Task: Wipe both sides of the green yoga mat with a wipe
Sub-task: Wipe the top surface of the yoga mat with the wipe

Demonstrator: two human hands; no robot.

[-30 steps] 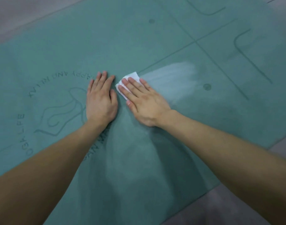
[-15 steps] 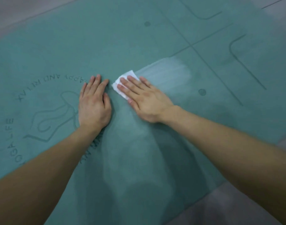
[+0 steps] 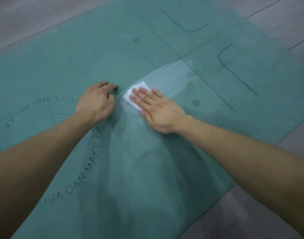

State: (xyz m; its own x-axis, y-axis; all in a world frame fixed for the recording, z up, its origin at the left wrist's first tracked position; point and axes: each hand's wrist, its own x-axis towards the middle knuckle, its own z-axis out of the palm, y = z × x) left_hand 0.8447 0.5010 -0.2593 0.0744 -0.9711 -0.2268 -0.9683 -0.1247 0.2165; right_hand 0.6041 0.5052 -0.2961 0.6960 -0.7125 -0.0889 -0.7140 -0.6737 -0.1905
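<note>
Green yoga mat (image 3: 78,54), spread flat on a grey floor (image 3: 251,218), printed side up, filling most of the view. Alignment lines and dots across the far and right parts; curved lettering (image 3: 92,159) on the near left.

Paler, shiny wet band (image 3: 173,80) right of centre, running from the crossing of the lines toward the hands; likely the stretch already wiped. Fainter sheen over the near middle as well, though hard to tell apart from glare or shadow. Rest of the upper face matte and dry-looking: far left, far right, lettered area.

Left hand (image 3: 96,102) resting on the mat just left of centre, fingers curled under, nothing visible in its grasp, probably steadying the mat. Right hand (image 3: 154,107) near it, not touching it, laid flat with straight fingers pressing down on a small folded white wipe (image 3: 132,94), only the far-left corner showing beyond the fingertips. Wipe sitting at the left end of the wet band.

Judged progress: early. One strip of the first side done, most of that side left to cover, then a turn-over and the whole underside. Underside hidden, so condition unknown.
</note>
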